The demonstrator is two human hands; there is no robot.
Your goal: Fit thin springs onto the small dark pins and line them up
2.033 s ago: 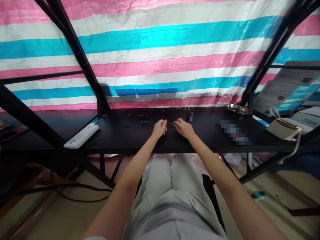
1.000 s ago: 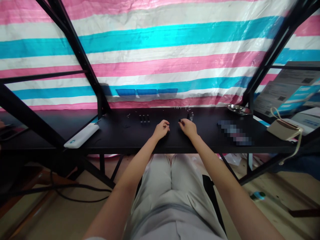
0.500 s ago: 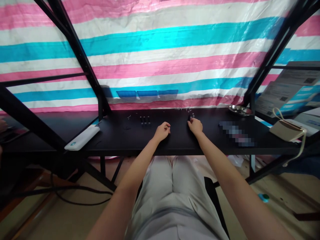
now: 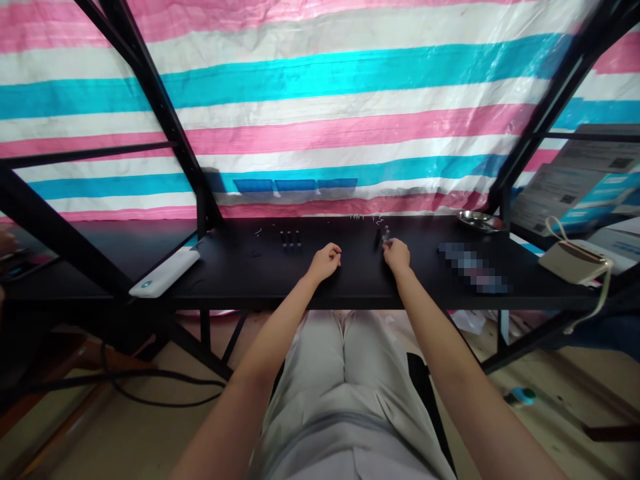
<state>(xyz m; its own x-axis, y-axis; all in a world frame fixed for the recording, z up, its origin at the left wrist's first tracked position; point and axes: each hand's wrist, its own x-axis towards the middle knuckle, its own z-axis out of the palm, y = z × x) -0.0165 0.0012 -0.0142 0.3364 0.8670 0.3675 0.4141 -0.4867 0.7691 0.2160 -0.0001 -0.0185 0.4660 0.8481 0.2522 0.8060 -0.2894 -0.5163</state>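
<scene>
My right hand (image 4: 398, 255) is over the black table (image 4: 240, 280), with thumb and fingertips pinched at a small grey cylinder (image 4: 386, 235). Just left of that piece stands a small black piece (image 4: 379, 235). My left hand (image 4: 326, 260) rests on the tabletop, its fingers loosely curled in and nothing visible in them. To its left, three small black cylinders with silvery ends (image 4: 291, 239) form a row. Small pale curly bits (image 4: 379, 219) lie along the back edge, and another bit (image 4: 258, 232) is farther left.
A white power bank-like slab (image 4: 165, 273) lies at the left. On the right are a shiny metal dish (image 4: 481, 221), a blurred-out flat item (image 4: 473, 268) and a beige pouch with a strap (image 4: 573, 260). Black frame posts (image 4: 165, 113) flank a striped sheet (image 4: 350, 80).
My right hand has shifted slightly right and toward me, leaving the black piece beside it and uncovering more of the grey cylinder. My left hand has stayed in place.
</scene>
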